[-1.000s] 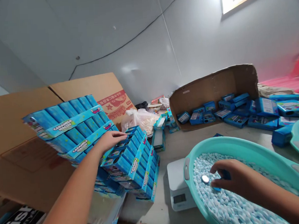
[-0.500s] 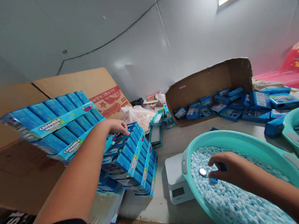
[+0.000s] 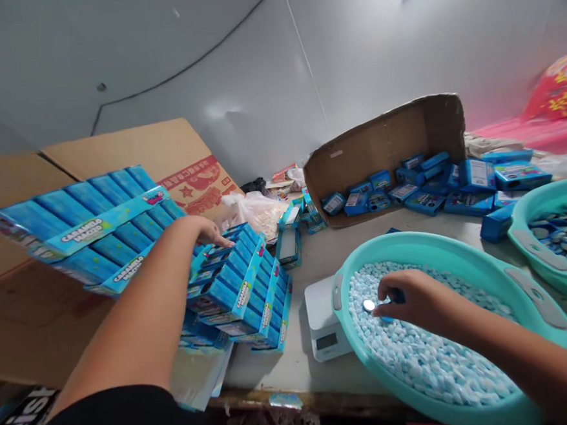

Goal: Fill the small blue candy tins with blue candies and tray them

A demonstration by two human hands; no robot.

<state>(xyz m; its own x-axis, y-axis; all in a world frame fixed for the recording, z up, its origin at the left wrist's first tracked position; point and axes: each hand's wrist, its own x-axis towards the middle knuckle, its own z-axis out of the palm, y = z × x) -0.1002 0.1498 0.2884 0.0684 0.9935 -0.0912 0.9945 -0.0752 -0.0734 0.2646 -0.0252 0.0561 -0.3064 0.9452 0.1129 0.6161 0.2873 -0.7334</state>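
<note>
My left hand [image 3: 213,233] reaches down to the top of a stack of display boxes [image 3: 243,286] printed CARAMELO MACIZO. Its index finger stretches out and touches the small blue boxes in the top layer; the thumb is hidden. My right hand [image 3: 403,291] is inside a turquoise basin [image 3: 436,244] of pale blue and white candies [image 3: 429,351]. Its fingers curl around a dark blue piece, apparently a small tin [image 3: 399,296], mostly covered by the hand. A silver disc [image 3: 368,305] lies on the candies by the thumb, and a blue edge shows below it.
More filled display boxes [image 3: 95,226] lean at left before a large carton [image 3: 162,143]. A white scale [image 3: 325,323] stands beside the basin. Loose blue boxes spill from an open cardboard box [image 3: 380,147]. Another basin [image 3: 522,222] holds several small tins. A plastic bag [image 3: 252,215] lies behind.
The view has shifted slightly. My left index finger now stretches out more over the stacked boxes. My right thumb has come closer to the silver disc; its fingers stay curled.
</note>
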